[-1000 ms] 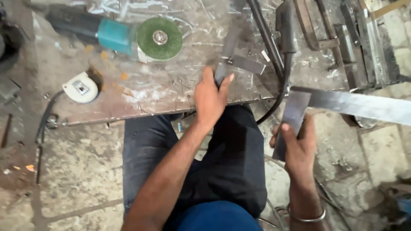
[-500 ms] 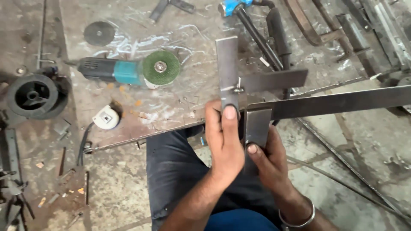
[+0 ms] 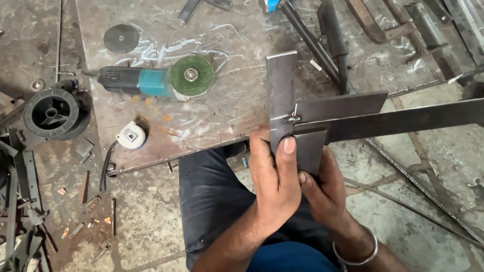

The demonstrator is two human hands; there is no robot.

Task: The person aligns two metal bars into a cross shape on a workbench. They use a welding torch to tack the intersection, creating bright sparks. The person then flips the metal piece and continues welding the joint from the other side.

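Off the near edge of the steel work plate (image 3: 151, 121):
Left hand (image 3: 272, 174): clamped on the upright flat steel strip (image 3: 281, 85), thumb on its face.
Right hand (image 3: 322, 189): gripping the welded flat-bar piece (image 3: 348, 113), touching the left.
Angle grinder (image 3: 156, 80): lying mid-plate.

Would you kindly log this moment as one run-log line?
left hand: grips welded steel angle piece | right hand: holds small steel plate against long flat bar | angle grinder: on plate

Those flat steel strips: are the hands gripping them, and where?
Yes. The left hand pinches the lower end of the upright strip; the right hand holds the short plate by its bottom edge, under the long bar.
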